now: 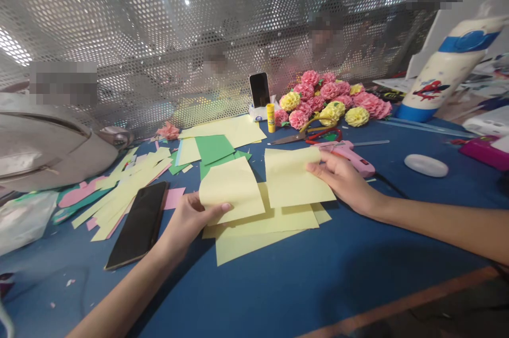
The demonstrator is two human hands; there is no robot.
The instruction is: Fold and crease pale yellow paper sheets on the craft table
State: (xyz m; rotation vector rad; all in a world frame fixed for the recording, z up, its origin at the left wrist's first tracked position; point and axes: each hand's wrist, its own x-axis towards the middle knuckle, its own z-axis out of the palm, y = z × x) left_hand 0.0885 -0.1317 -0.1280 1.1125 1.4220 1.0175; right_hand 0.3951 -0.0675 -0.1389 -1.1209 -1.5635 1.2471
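A yellow paper piece [234, 189] is pinched between the thumb and fingers of my left hand [196, 214], its left edge curling. Another yellow paper piece [296, 179], roughly square, hangs from my right hand [342, 176], gripped at its right edge. The two pieces are apart, with a narrow gap between them. Below them, larger yellow sheets [258, 242] lie overlapping on the blue table. Green paper [214, 149] lies behind the left piece. A black phone [139, 224] rests left of my left hand. Next to my right hand is a pink glue gun [350, 157].
Scissors [294, 138], a yellow glue stick [271, 118] and pink and yellow paper flowers [330, 96] stand or lie at the back. Yellow strips [127, 184] and a grey bag [51, 141] are left. A bottle [445, 72] and white oval object [426, 165] are right.
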